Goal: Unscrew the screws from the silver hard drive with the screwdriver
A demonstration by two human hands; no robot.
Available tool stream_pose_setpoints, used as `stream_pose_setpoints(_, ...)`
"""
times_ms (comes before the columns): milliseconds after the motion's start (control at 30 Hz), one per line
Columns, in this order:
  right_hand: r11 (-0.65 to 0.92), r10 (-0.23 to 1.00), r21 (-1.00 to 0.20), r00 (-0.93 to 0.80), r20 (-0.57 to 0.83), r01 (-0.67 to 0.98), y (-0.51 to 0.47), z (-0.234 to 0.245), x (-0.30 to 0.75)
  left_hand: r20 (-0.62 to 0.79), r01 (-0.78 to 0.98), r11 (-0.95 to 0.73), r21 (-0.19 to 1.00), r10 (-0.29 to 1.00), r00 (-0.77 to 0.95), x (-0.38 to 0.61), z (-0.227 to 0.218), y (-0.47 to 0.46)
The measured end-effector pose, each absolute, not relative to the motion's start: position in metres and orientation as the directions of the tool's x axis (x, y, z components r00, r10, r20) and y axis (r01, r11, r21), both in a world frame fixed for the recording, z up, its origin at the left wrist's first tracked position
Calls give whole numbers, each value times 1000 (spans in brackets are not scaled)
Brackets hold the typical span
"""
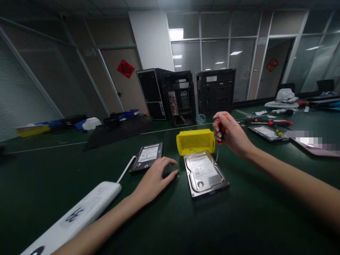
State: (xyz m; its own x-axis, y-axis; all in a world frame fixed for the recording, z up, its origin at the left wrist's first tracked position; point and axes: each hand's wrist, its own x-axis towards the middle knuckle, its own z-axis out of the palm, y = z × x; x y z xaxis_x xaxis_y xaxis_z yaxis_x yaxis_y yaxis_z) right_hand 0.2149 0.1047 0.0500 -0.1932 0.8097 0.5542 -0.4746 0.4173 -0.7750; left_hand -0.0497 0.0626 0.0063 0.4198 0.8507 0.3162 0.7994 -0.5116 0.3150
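My right hand (230,132) is wrapped round the red and black handle of a screwdriver (217,154). Its thin shaft points down, with the tip by the right edge of a silver hard drive (203,171), label side up. Left of that drive, my left hand (156,177) hovers low over or rests on the table; I cannot tell which. Its fingers are curved, with a gap between thumb and forefinger. A second hard drive (148,154) lies just beyond the left hand. Touching or close behind the silver drive stands a yellow plastic bin (195,140), its opening facing me.
A long white power strip (77,216) runs across the left front. Black computer cases (216,92) stand at the back. On the right lie another hard drive (268,133), red-handled pliers (281,123) and a pinkish tablet-like slab (316,147). A black mat (117,132) lies back left.
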Motion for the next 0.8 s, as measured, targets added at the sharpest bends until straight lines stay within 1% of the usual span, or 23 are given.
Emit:
stream_pose_setpoints(100, 385, 809, -774, -220, 545, -502, 103, 50, 214, 277, 807, -518, 284, 850, 449, -59, 2, 55)
stream_pose_setpoints(200, 387, 817, -796, -226, 530, -466, 102, 51, 214, 261, 807, -550, 216, 829, 495, -56, 2, 51)
stream_pose_setpoints(333, 412, 813, -790, -209, 544, -455, 101, 53, 214, 292, 789, -609, 83, 772, 565, -50, 2, 47)
stream_pose_setpoints(400, 420, 805, -788, -215, 553, -451, 101, 53, 214, 314, 788, -615, 38, 756, 575, -50, -1, 45)
stream_pose_setpoints(600, 413, 830, -816, -202, 520, -405, 104, 49, 214, 339, 766, -642, -16, 717, 608, -52, -6, 41)
stream_pose_setpoints(667, 414, 834, -819, -196, 516, -397, 105, 49, 215, 331, 766, -643, -10, 720, 609, -51, -5, 39)
stream_pose_setpoints(700, 413, 835, -820, -195, 514, -396, 106, 48, 215, 321, 764, -644, 20, 728, 605, -50, -4, 38)
stream_pose_setpoints(733, 412, 837, -820, -191, 513, -396, 106, 48, 215, 315, 762, -643, 74, 740, 594, -48, -3, 37)
stream_pose_setpoints(800, 414, 837, -818, -186, 515, -399, 106, 48, 215, 312, 748, -623, 231, 775, 549, -44, -1, 36)
